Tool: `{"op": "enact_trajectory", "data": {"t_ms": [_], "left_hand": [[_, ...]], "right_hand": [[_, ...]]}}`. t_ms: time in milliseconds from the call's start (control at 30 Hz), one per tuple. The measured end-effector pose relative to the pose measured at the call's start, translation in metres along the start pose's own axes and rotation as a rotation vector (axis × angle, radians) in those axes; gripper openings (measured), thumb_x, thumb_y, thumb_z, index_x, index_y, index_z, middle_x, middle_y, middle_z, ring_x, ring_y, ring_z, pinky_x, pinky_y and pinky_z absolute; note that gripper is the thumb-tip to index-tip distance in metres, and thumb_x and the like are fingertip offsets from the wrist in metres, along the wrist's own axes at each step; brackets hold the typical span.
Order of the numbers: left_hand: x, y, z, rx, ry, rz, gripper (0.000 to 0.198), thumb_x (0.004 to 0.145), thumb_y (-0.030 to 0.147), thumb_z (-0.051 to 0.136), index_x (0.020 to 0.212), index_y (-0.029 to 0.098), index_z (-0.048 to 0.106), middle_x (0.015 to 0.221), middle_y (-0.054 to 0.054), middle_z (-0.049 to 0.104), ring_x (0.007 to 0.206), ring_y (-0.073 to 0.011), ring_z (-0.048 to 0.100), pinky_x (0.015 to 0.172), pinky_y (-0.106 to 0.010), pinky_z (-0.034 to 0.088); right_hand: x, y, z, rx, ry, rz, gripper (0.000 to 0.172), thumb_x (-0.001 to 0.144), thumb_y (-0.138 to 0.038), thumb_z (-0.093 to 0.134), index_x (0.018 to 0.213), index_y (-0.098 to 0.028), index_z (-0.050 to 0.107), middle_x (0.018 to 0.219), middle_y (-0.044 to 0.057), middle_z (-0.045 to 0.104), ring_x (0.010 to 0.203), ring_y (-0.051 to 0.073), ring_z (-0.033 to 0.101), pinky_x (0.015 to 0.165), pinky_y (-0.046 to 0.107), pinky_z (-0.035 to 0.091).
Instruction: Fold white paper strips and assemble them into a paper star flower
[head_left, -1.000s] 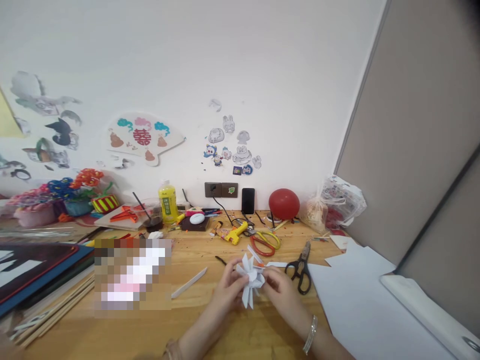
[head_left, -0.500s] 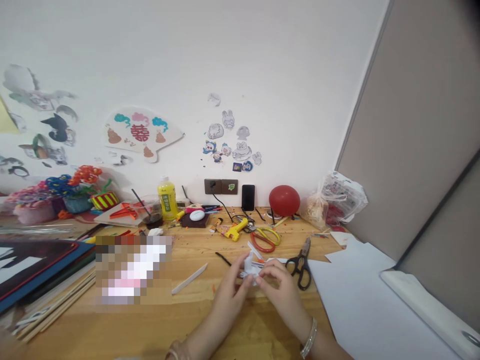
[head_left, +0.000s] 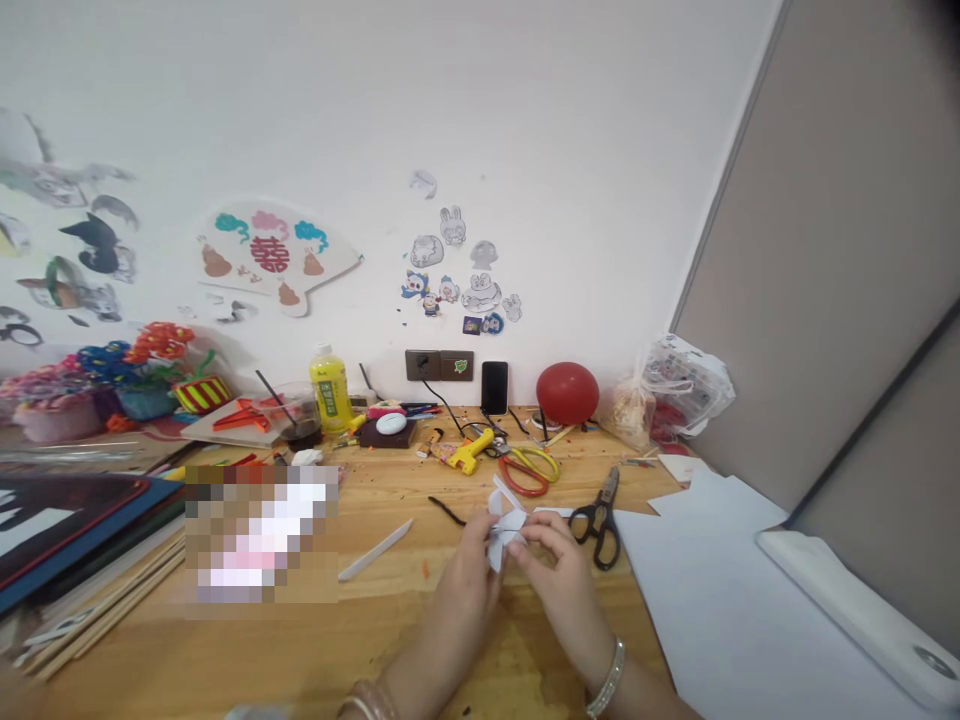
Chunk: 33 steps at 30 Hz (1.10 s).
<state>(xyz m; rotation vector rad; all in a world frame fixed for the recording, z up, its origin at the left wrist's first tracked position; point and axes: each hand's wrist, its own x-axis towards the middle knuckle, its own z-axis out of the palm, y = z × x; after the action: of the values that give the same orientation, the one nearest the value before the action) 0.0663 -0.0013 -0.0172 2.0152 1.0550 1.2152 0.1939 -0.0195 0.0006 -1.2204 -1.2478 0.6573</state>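
Between my two hands is a small white folded paper piece (head_left: 508, 527) with several petal-like flaps, held just above the wooden table. My left hand (head_left: 474, 560) grips its left side with closed fingers. On the opposite side, my right hand (head_left: 556, 562) pinches an edge between thumb and fingers. A pair of black-handled scissors (head_left: 598, 525) lies just right of my right hand. To the left, a white paper strip (head_left: 375, 550) rests on the wood, and a thin black stick (head_left: 446, 510) lies behind my left hand.
Behind my hands are red-and-yellow-handled scissors (head_left: 525, 472), a yellow glue gun (head_left: 474, 453) and a red balloon (head_left: 568, 393). White paper sheets (head_left: 720, 590) cover the right side. A yellow drink bottle (head_left: 331, 390) and a cup of dark liquid (head_left: 302, 425) stand at the back left. Wooden sticks (head_left: 120, 610) lie at left.
The paper piece has turned in my hands, so its flaps now spread toward me. My left fingers have shifted around its left side. The whole view has moved slightly.
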Motion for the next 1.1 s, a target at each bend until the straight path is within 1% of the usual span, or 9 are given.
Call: {"op": "enact_trajectory", "data": {"t_ms": [133, 167, 233, 300, 333, 400, 467, 767, 1100], "left_hand": [[-0.001, -0.004, 0.0, 0.008, -0.032, 0.012, 0.026, 0.081, 0.017, 0.043, 0.106, 0.019, 0.046, 0.098, -0.008, 0.063, 0.086, -0.0184, 0.061, 0.075, -0.028, 0.048], [-0.001, -0.004, -0.001, 0.045, -0.022, 0.019, 0.026, 0.081, 0.017, 0.043, 0.107, 0.019, 0.045, 0.097, -0.008, 0.063, 0.084, -0.0182, 0.062, 0.073, -0.028, 0.049], [0.0, -0.005, -0.004, 0.202, 0.064, 0.051, 0.03, 0.079, 0.017, 0.046, 0.109, 0.018, 0.044, 0.098, -0.009, 0.062, 0.08, -0.0192, 0.062, 0.068, -0.028, 0.049], [0.002, -0.005, -0.01, 0.426, 0.164, 0.151, 0.03, 0.077, 0.017, 0.048, 0.106, 0.016, 0.046, 0.098, -0.012, 0.06, 0.079, -0.0211, 0.061, 0.064, -0.03, 0.049], [0.003, -0.004, -0.013, 0.526, 0.18, 0.238, 0.024, 0.077, 0.017, 0.048, 0.101, 0.016, 0.049, 0.095, -0.012, 0.06, 0.078, -0.0217, 0.06, 0.063, -0.03, 0.048], [0.004, -0.002, -0.017, 0.666, 0.106, 0.409, 0.013, 0.081, 0.017, 0.044, 0.089, 0.017, 0.055, 0.085, -0.009, 0.062, 0.073, -0.0197, 0.059, 0.061, -0.028, 0.047], [0.004, -0.001, -0.019, 0.715, 0.043, 0.5, 0.017, 0.085, 0.016, 0.039, 0.086, 0.017, 0.056, 0.08, -0.008, 0.063, 0.071, -0.0182, 0.059, 0.061, -0.028, 0.047], [0.0, 0.002, -0.013, 0.487, 0.033, 0.401, 0.021, 0.088, 0.015, 0.034, 0.086, 0.017, 0.056, 0.078, -0.008, 0.064, 0.071, -0.0151, 0.06, 0.062, -0.024, 0.048], [-0.002, 0.0, -0.014, 0.409, 0.038, 0.415, 0.026, 0.086, 0.011, 0.035, 0.096, 0.017, 0.058, 0.084, -0.009, 0.066, 0.079, -0.0162, 0.061, 0.071, -0.026, 0.049]], "right_hand": [[0.001, 0.0, -0.002, -0.006, -0.021, 0.011, 0.018, 0.067, -0.036, 0.065, 0.06, -0.019, 0.065, 0.082, 0.005, 0.058, 0.085, 0.021, 0.054, 0.081, 0.032, 0.041], [0.002, 0.0, -0.003, -0.011, -0.031, 0.011, 0.019, 0.067, -0.036, 0.064, 0.06, -0.019, 0.065, 0.083, 0.006, 0.058, 0.086, 0.021, 0.054, 0.082, 0.032, 0.041], [0.003, -0.001, -0.004, -0.022, -0.035, 0.012, 0.02, 0.068, -0.037, 0.064, 0.06, -0.019, 0.065, 0.083, 0.006, 0.058, 0.086, 0.021, 0.053, 0.082, 0.033, 0.041], [0.004, -0.001, -0.005, -0.031, -0.018, 0.011, 0.021, 0.067, -0.039, 0.064, 0.059, -0.019, 0.065, 0.082, 0.006, 0.058, 0.084, 0.021, 0.053, 0.08, 0.033, 0.042], [0.004, -0.001, -0.005, -0.034, -0.01, 0.008, 0.022, 0.067, -0.04, 0.065, 0.059, -0.019, 0.065, 0.082, 0.006, 0.059, 0.083, 0.021, 0.053, 0.08, 0.032, 0.042], [0.004, 0.0, -0.004, -0.039, -0.011, 0.002, 0.022, 0.066, -0.04, 0.066, 0.06, -0.019, 0.065, 0.083, 0.006, 0.059, 0.085, 0.021, 0.054, 0.08, 0.032, 0.042], [0.004, 0.002, -0.002, -0.044, -0.015, -0.002, 0.021, 0.065, -0.039, 0.066, 0.06, -0.019, 0.066, 0.085, 0.007, 0.059, 0.087, 0.022, 0.054, 0.081, 0.032, 0.042], [0.007, -0.001, -0.009, -0.094, -0.093, 0.003, 0.017, 0.071, -0.034, 0.061, 0.063, -0.02, 0.066, 0.088, 0.005, 0.058, 0.09, 0.021, 0.052, 0.083, 0.031, 0.038], [0.014, 0.001, -0.016, -0.085, -0.19, 0.011, 0.021, 0.072, -0.036, 0.059, 0.062, -0.018, 0.066, 0.09, 0.006, 0.057, 0.091, 0.021, 0.051, 0.082, 0.029, 0.038]]}}
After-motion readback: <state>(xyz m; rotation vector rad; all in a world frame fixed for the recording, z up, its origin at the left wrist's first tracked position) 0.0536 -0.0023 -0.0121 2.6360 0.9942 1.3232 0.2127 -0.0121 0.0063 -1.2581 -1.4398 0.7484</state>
